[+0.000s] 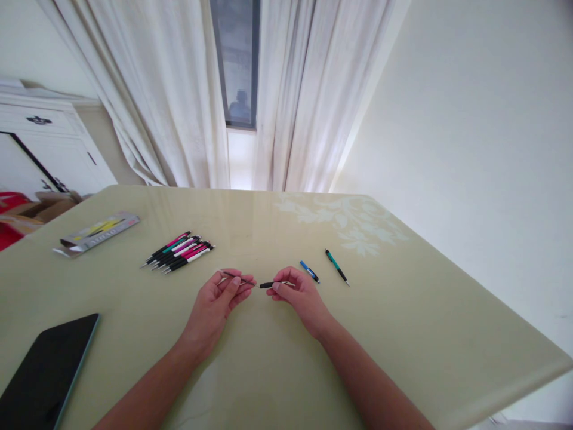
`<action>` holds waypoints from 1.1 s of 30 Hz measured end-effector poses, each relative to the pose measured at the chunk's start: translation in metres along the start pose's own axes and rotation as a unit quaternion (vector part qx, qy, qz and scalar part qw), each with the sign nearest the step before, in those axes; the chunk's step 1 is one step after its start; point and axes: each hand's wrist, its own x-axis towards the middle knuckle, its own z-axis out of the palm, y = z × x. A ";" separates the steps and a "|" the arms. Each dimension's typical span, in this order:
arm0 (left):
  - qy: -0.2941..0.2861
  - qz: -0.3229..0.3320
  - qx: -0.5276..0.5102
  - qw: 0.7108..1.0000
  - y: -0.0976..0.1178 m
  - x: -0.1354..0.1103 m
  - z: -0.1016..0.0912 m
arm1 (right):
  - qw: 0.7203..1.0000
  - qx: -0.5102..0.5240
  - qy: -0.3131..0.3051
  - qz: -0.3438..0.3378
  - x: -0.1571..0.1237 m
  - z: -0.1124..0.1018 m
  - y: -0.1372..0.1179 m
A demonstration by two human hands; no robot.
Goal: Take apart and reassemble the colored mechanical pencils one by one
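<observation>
Between its thumb and fingers, my left hand [212, 307] pinches a thin dark pen refill [244, 279], its tip pointing right. Facing it, my right hand [304, 298] grips the black lower barrel of a pen [265, 285]; part of this piece is hidden by the fingers. The refill tip and the barrel's end are very close together, and I cannot tell whether they touch. Just beyond my right hand lies a blue upper pen barrel [308, 270] with a clip. Farther right rests a green and black pen [336, 266].
Several pens [179, 254] in pink, green, purple and white lie side by side left of centre. Behind them to the left is an open pen box [101, 234]. A dark tablet [49, 370] lies front left on the pale table [268, 370]. Curtains hang past the far edge.
</observation>
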 end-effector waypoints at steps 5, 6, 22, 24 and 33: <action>-0.014 -0.001 0.020 1.000 -0.001 -0.003 0.002 | 0.999 -0.021 -0.031 -0.010 -0.001 0.005 0.001; -0.018 -0.001 0.025 1.000 -0.001 -0.003 0.002 | 0.999 -0.024 -0.037 -0.013 0.000 0.006 0.001; 0.013 0.028 -0.028 0.999 0.003 0.000 0.000 | 0.999 -0.032 -0.004 -0.040 0.001 0.006 0.003; 0.020 0.032 -0.035 0.999 0.004 0.001 -0.001 | 0.999 -0.032 0.004 -0.040 0.001 0.005 0.003; -0.037 0.004 0.027 0.999 -0.003 -0.003 0.001 | 0.999 -0.023 -0.026 -0.039 0.000 0.009 0.006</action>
